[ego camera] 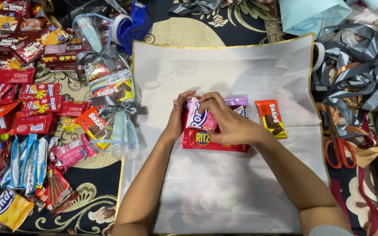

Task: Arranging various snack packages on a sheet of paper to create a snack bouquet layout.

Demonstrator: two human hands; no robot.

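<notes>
On a large white wrapping sheet with a gold edge lies a small stack of snack packets. My left hand presses the left side of a long red cracker packet. With its fingers my right hand holds a pink and white wafer packet on top of the stack. A purple packet lies behind them. An orange chocolate wafer packet rests apart on the sheet, just right of my right hand.
Many red, blue and pink snack packets cover the patterned cloth at left. Two finished clear-wrapped bundles with grey bows lie by the sheet's left edge. A blue tape dispenser stands behind. Grey ribbons and orange scissors are at right.
</notes>
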